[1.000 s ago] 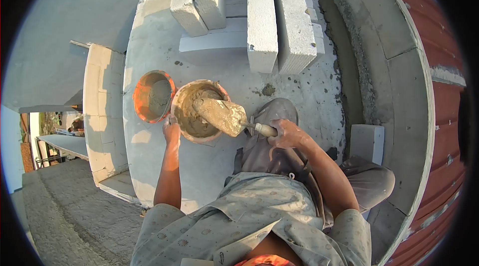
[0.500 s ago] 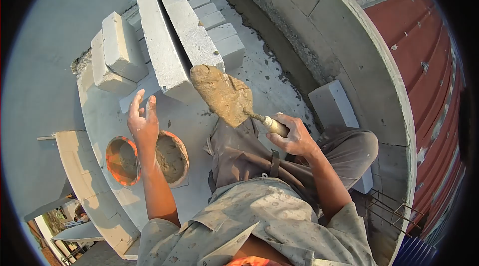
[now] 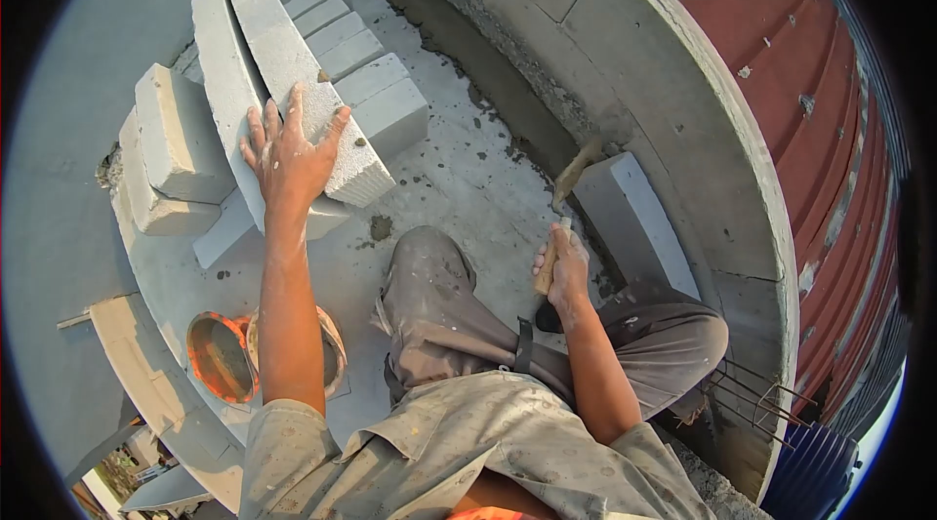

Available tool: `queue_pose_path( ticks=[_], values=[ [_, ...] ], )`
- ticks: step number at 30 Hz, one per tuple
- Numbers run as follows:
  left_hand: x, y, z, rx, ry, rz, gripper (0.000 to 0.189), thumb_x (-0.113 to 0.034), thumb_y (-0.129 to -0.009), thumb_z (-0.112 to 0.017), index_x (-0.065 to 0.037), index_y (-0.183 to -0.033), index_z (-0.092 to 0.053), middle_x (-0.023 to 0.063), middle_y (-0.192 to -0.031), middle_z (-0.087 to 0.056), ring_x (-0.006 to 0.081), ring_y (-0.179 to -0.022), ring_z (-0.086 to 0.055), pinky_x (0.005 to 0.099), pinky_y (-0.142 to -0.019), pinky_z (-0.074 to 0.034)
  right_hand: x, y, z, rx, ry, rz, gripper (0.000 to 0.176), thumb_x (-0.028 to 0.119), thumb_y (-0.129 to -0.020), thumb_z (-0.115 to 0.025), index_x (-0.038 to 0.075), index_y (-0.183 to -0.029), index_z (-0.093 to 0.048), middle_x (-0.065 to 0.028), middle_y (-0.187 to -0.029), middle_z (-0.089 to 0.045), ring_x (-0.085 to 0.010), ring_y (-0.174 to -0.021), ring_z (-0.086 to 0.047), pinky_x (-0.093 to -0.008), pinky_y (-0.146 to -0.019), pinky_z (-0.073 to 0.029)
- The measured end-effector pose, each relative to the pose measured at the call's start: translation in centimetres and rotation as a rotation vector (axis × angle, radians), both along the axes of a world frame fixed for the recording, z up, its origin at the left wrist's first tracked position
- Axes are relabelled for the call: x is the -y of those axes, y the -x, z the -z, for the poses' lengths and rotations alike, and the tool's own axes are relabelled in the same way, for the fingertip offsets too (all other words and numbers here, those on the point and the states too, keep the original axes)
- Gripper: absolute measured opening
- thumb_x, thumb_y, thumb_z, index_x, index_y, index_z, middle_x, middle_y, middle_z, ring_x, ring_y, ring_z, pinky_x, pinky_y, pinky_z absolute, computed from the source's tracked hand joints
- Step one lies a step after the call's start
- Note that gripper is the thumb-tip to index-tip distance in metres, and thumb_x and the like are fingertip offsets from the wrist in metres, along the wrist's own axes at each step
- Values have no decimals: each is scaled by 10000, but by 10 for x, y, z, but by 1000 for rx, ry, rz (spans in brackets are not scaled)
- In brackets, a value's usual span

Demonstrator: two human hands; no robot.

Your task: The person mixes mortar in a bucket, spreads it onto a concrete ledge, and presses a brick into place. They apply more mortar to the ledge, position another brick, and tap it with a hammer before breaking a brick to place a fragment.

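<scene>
My left hand lies with fingers spread on the top of a long white block, one of two long blocks side by side. My right hand is wrapped around the handle of a mortar-coated trowel. The trowel's blade is turned edge-on beside the end of a single white block at the curved wall's foot. A strip of wet mortar runs along that wall. Under my left forearm stand two buckets, an orange one and a partly hidden one.
More white blocks lie beyond the long pair, and two thick ones are stacked at the left. The curved wall borders the right side, with a red metal roof outside. Bare rebar sticks out at lower right.
My left hand has moved from the air above the buckets onto the long block. The trowel has swung right and down to the wall, and its heap of mortar no longer shows.
</scene>
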State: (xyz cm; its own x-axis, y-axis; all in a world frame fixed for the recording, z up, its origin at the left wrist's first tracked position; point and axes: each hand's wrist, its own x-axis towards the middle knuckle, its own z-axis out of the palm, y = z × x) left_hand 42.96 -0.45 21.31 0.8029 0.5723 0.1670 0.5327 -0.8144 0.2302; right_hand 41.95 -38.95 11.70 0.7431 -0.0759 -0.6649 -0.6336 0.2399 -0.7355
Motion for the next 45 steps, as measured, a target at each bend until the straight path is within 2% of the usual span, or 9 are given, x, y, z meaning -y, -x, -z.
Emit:
queue_pose_path(
  ticks=[6,11,18,25,30,32,36,39,45],
  values=[
    [-1,-2,2,8,0,5,888,-784,-846,-516,-204,-1514,-445,257,-1542,-381,381,-1523,-162,578,-1215,-49,25,-21,11,-74,-293,191,263,324,-983,-625,104,-1076,-513,-62,-744,-557,-158,-549,-540,-301,-463,-474],
    [-4,-1,7,35,-19,12,891,-782,-838,-532,-197,-1505,-456,254,-1534,-396,380,-1522,-167,579,-1213,-48,6,8,-25,-26,-115,114,293,364,-998,-590,97,-1096,-521,-50,-749,-558,-144,-544,-542,-287,-451,-470],
    [-5,-2,8,46,-25,14,892,-777,-831,-544,-195,-1501,-463,257,-1522,-414,380,-1519,-178,586,-1209,-46,37,-28,43,-126,-159,160,278,326,-996,-600,72,-1081,-525,-68,-756,-560,-153,-537,-538,-295,-441,-475],
    [-6,-1,11,77,-30,25,895,-773,-827,-555,-194,-1504,-461,262,-1518,-417,379,-1518,-183,582,-1210,-47,23,8,-8,-172,-220,60,351,386,-994,-589,66,-1117,-512,-63,-752,-541,-165,-516,-532,-307,-433,-470],
    [-5,-1,11,71,-51,9,885,-779,-826,-559,-208,-1496,-475,249,-1530,-414,358,-1517,-195,530,-1216,-51,60,-48,71,-239,-147,-14,332,370,-985,-594,64,-1087,-517,-61,-746,-537,-169,-508,-526,-309,-430,-468],
    [-6,-1,10,82,-54,27,887,-771,-829,-561,-195,-1498,-471,257,-1522,-417,368,-1515,-195,565,-1210,-51,74,-55,79,-266,-186,16,314,364,-993,-568,63,-1066,-515,-61,-739,-538,-166,-509,-521,-308,-431,-468],
    [-6,-1,11,88,-52,27,881,-765,-832,-560,-186,-1492,-480,265,-1514,-423,372,-1511,-202,579,-1206,-56,66,-19,25,-233,-291,-15,324,373,-1004,-520,56,-1072,-516,-69,-724,-555,-171,-518,-531,-308,-427,-465],
    [-7,-1,11,91,-57,26,886,-769,-825,-567,-186,-1488,-485,268,-1507,-431,373,-1511,-203,573,-1208,-62,46,9,-28,-176,-34,-70,326,361,-1001,-508,45,-1085,-513,-80,-738,-574,-181,-525,-558,-309,-432,-474],
    [-8,0,13,116,-34,36,901,-776,-805,-583,-190,-1484,-492,265,-1513,-426,372,-1518,-189,576,-1208,-57,37,-41,23,-2,409,-337,229,136,-941,-643,5,-1084,-523,-73,-754,-575,-161,-529,-589,-301,-463,-511]
  ],
)
